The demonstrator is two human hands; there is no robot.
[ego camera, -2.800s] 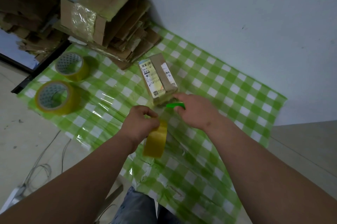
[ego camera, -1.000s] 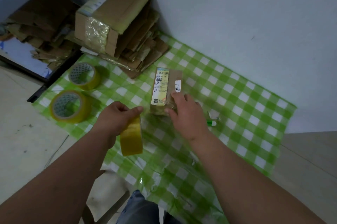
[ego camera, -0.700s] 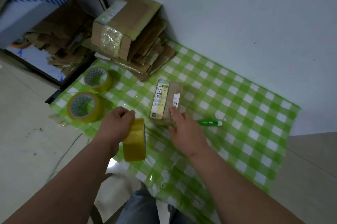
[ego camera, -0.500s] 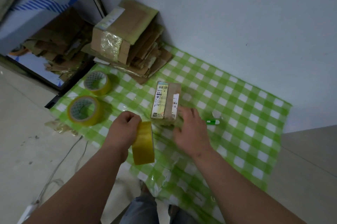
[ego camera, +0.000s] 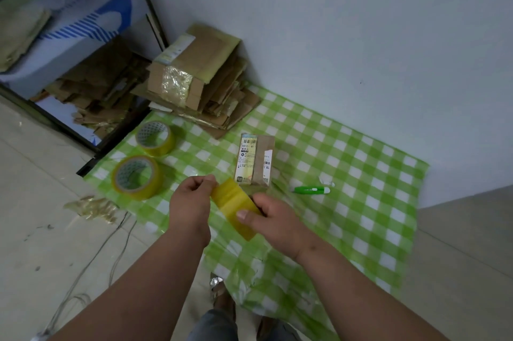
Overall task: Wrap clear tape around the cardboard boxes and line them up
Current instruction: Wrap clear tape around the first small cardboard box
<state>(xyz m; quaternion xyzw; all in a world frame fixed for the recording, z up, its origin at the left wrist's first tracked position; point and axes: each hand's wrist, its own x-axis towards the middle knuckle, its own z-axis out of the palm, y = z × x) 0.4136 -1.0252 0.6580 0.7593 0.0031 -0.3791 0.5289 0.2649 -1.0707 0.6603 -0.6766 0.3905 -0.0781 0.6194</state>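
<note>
You're holding the tape roll (ego camera: 235,209) with both hands: left hand (ego camera: 191,202) pinching its upper edge, right hand (ego camera: 273,222) gripping the lower side, thumb on top. Small box (ego camera: 255,161) is lying just beyond your hands on the checked cloth (ego camera: 361,202), green cutter (ego camera: 311,189) off to the right. Can't tell if this box is fully wrapped; lining up isn't showing yet.

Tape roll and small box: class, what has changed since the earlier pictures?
The right hand let go of the small box and now grips the tape roll together with the left hand. Box, cutter and two spare rolls stayed.
</note>
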